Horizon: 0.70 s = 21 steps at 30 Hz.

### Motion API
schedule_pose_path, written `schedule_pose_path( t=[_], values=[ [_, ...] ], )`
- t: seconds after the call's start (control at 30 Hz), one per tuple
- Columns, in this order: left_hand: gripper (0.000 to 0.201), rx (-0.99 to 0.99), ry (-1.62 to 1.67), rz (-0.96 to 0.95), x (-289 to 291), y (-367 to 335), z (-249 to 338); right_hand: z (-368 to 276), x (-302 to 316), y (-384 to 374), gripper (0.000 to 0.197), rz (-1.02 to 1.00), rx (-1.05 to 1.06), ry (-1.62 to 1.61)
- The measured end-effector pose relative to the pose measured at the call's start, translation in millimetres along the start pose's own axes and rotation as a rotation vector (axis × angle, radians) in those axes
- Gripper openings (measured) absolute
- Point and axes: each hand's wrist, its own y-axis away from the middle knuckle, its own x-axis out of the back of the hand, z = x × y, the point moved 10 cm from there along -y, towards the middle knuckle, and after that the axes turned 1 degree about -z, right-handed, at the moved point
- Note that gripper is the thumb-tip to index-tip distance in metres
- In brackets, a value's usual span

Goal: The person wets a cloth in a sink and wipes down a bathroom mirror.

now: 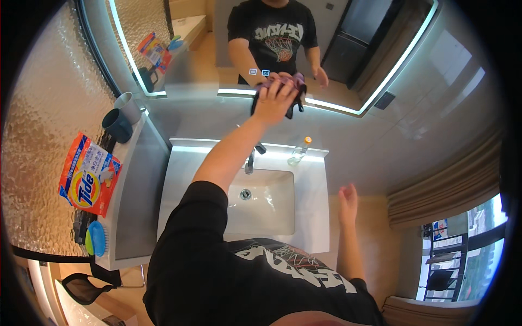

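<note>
My left hand (273, 104) reaches up over the sink, its spread fingers closed on a crumpled purple and black cloth (298, 96). The cloth lies against the lower edge of the lit mirror (228, 60), and dark folds of it hang below my fingers. Off to the right of the counter, my right hand (349, 200) is held in the air with nothing in it, fingers extended. Beneath my left forearm are the chrome faucet (249, 163) and the white sink (272, 209). A clear bottle with an orange cap (299, 151) stands on the counter's back ledge.
On the left ledge (129, 163) are a dark cup (117, 125), a light grey cup (128, 107), an orange and blue detergent bag (89, 176) and a blue brush (98, 238). A black chair (87, 288) stands lower left. A brown curtain (451, 190) hangs beside the window at right.
</note>
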Motion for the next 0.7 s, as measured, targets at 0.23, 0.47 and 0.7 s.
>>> schedule_pose_path(
  t=[0.23,0.47,0.7],
  values=[
    [0.047,-0.102,0.135,-0.088,-0.4,11.4,35.7,-24.9,-28.3,11.4,0.043,-0.154,-0.080,0.114],
    [0.056,0.212,0.524,-0.129,99.1,45.4,15.1,-65.2,-177.1,-2.8,0.057,-0.508,-0.386,-0.227],
    [0.062,0.387,0.880,-0.330,137.1,96.7,74.6,-63.2,-252.9,9.9,0.041,-0.661,-0.670,-1.029]
  ],
)
